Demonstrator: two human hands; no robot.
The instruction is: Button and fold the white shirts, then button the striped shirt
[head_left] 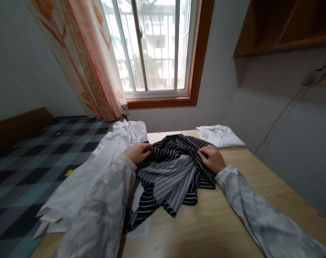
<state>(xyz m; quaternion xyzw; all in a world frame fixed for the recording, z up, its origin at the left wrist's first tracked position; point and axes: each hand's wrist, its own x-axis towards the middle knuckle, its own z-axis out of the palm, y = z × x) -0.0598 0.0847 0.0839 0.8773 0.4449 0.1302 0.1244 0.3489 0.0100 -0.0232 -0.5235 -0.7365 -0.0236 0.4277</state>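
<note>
A crumpled black shirt with white stripes (176,154) lies bunched on the wooden table, its greyish inner side showing at the front. My left hand (138,152) grips the cloth at its left edge, fingers closed. On the opposite edge, my right hand (212,158) pinches the striped cloth between thumb and fingers. Loose folds hang toward me between the two hands. The fingertips are partly lost in the dark fabric.
White garments (98,161) are heaped along the table's left side, next to a bed with a checked sheet (25,168). A folded white shirt (219,136) rests at the back right of the table (205,222). A window and curtain (90,61) stand behind.
</note>
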